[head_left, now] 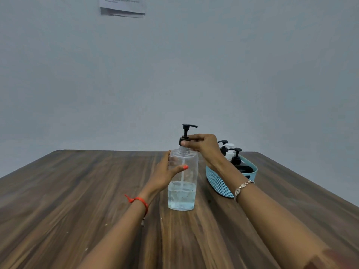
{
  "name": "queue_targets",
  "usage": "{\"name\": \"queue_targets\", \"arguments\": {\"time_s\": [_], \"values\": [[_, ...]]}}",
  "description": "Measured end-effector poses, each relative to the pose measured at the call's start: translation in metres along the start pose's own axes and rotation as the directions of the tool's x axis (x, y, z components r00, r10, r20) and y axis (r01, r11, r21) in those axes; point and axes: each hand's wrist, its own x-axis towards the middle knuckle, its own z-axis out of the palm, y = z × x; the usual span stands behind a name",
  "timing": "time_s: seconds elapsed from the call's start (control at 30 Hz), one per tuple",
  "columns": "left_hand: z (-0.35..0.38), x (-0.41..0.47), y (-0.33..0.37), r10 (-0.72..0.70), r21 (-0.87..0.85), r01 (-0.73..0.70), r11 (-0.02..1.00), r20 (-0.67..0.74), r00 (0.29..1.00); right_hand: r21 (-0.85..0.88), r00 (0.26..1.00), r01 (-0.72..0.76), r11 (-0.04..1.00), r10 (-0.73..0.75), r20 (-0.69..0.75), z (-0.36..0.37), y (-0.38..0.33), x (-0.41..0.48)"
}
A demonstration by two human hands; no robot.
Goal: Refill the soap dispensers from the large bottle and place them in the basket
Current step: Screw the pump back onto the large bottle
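Note:
A large clear bottle stands upright on the wooden table, roughly a third full of clear liquid. Its black pump head sits on the neck. My left hand grips the bottle's upper body from the left. My right hand pinches the black collar of the pump. To the right stands a light blue basket. Inside it are small soap dispensers with black and white pump tops; my right forearm hides part of them.
The table's far edge meets a plain grey wall. A paper sheet hangs on the wall at the top. Bare tabletop stretches to the left of the bottle and in front of it.

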Motion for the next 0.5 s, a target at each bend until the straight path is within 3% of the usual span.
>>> {"name": "queue_targets", "arguments": {"time_s": [0.13, 0.27, 0.37, 0.5], "values": [[0.0, 0.0, 0.0, 0.002, 0.01, -0.002, 1.0, 0.003, 1.0, -0.176, 0.986, -0.001, 0.984, -0.028, -0.166, 0.015, 0.0, -0.002], [0.001, -0.001, 0.0, -0.005, 0.007, 0.005, 1.0, 0.005, 1.0, -0.003, 1.0, -0.002, 1.0, 0.002, 0.026, 0.012, -0.002, -0.007], [0.002, -0.002, 0.001, 0.004, 0.005, -0.004, 1.0, 0.0, 1.0, 0.059, 1.0, 0.006, 0.998, -0.008, 0.03, 0.008, -0.001, -0.007], [0.001, -0.003, 0.001, -0.001, 0.024, 0.001, 1.0, -0.002, 1.0, -0.163, 0.99, 0.061, 0.985, -0.08, -0.114, 0.022, 0.003, -0.011]]}}
